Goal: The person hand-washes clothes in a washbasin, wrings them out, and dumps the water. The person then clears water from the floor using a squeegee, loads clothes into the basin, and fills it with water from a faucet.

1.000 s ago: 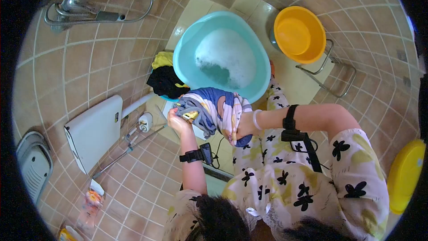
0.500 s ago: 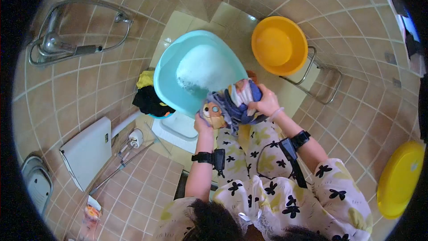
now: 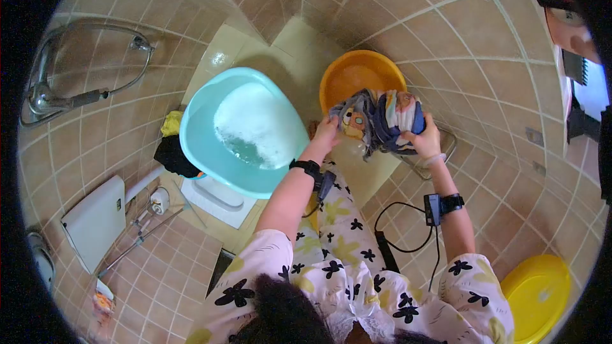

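Left hand [image 3: 327, 134] clutches one end, right hand [image 3: 427, 139] the other! Bunched printed cloth [image 3: 381, 121] runs crosswise between them, overlapping, from above, the orange basin [image 3: 357, 69], left hand nearer.

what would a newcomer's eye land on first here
Probably the big turquoise tub with white suds in it, left of centre. Next, the bundled patterned cloth held between the left hand and right hand, overlapping the orange basin in view. A bright yellow object also stands out at lower right.
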`<state>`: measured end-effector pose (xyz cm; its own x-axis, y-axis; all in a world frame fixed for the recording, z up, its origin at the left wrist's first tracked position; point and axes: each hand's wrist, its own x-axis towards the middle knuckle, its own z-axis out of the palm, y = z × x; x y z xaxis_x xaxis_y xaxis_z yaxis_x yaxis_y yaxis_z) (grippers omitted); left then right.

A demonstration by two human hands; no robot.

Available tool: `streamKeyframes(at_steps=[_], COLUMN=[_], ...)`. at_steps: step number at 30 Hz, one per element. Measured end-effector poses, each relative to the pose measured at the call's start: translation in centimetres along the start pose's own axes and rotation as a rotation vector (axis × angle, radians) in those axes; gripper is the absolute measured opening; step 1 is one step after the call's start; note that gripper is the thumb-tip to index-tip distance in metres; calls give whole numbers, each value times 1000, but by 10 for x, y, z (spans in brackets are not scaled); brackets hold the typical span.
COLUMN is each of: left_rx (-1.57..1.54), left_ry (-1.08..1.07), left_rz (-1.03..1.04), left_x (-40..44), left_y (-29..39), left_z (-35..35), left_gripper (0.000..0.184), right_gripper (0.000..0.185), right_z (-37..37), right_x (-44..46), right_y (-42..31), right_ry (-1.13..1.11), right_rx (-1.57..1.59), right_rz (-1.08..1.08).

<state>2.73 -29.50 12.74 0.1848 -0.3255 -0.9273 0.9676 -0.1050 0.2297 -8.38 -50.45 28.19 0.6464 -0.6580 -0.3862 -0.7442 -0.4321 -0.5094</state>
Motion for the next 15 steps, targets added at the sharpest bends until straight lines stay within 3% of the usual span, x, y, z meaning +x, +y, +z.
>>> streamKeyframes(at_steps=[1, 3, 5, 7, 9, 11, 12, 14, 15], left_rx=[146, 198, 368, 423, 747, 835, 807, 705, 635], left_ry=[-105, -92, -131, -18, 111, 257, 323, 397, 401], left_rz=[5, 66, 45, 81, 282, 364, 299, 188, 145], left_x=[9, 24, 25, 3, 3, 12, 8, -5, -15], left_y=[1, -1, 13, 13, -2, -35, -47, -74, -89], left_z=[-3, -14, -24, -41, -86, -143, -166, -214, -235], left_gripper=[43, 41, 41, 33, 25, 26, 27, 27, 27], right_gripper=[58, 60, 62, 68, 57, 45, 45, 35, 35], right_z=[4, 35, 54, 70, 93, 126, 143, 181, 201], right_x=[8, 31, 52, 61, 67, 76, 74, 58, 52], right_y=[12, 54, 83, 91, 102, 121, 129, 142, 143], right_ry=[-3, 44, -65, -240, -229, -470, -480, -378, -401], right_rx=[-4, 173, 174, -250, -229, -246, -248, -164, -166], right_rz=[3, -90, -159, -186, -226, 196, 182, -190, -206])
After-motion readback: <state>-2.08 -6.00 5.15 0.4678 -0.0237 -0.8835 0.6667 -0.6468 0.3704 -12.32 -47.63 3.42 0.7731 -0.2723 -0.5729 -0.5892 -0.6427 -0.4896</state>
